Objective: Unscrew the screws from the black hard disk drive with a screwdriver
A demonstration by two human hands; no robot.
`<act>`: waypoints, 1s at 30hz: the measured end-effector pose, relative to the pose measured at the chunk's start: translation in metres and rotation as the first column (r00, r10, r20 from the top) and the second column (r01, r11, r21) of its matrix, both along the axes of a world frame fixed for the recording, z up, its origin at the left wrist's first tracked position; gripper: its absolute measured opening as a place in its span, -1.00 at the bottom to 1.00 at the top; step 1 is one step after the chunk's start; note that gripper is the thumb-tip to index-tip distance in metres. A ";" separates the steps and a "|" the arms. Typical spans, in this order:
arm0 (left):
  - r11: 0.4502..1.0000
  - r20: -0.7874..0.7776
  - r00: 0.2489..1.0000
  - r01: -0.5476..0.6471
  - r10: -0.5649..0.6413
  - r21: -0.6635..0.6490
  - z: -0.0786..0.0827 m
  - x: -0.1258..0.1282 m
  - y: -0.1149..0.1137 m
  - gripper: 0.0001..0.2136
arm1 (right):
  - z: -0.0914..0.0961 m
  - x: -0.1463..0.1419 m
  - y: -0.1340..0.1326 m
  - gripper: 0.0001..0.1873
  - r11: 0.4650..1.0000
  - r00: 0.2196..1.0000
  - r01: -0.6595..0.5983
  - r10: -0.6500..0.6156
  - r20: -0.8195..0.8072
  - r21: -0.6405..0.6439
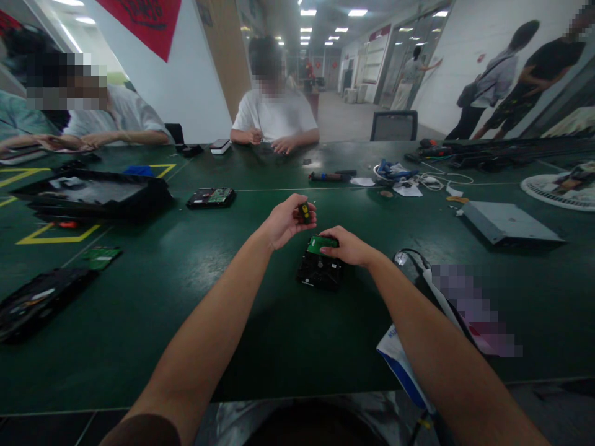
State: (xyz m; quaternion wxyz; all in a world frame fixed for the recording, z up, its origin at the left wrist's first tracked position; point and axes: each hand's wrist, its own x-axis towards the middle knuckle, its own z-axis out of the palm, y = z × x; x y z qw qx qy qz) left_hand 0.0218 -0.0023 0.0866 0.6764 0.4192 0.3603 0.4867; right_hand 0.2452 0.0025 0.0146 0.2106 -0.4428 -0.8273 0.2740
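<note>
My left hand (284, 222) is raised just above the table, its fingers closed around a small black-and-yellow object (304, 214), perhaps a tool handle; its exact kind is unclear. Below and to the right, a black hard drive (320, 274) rests on the green tabletop, with a green circuit board (317, 243) at its far end. My right hand (349, 246) grips the drive's right side, with the thumb over the board and the other fingers along the far edge.
Another hard drive (211, 197) lies farther left, near a black tray (100, 197). A loose circuit board (102, 257) is at left. On the right are a grey metal box (511, 222) and a cable pile (400, 173). A person (276, 118) sits opposite.
</note>
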 end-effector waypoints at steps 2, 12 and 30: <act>1.000 -0.006 1.000 0.000 0.000 0.009 0.000 0.000 0.000 -0.73 | -0.001 0.001 0.000 -0.49 1.000 1.000 0.000 0.000 -0.001 -0.003; 0.996 -0.150 0.988 -0.028 0.040 0.084 0.006 -0.003 -0.002 -0.71 | -0.001 0.000 -0.001 -0.50 1.000 1.000 -0.012 0.012 -0.005 -0.005; 0.986 -0.234 0.972 0.007 0.034 0.169 0.010 -0.002 -0.007 -0.71 | -0.002 0.001 0.002 -0.50 0.999 0.999 -0.036 0.036 -0.010 0.004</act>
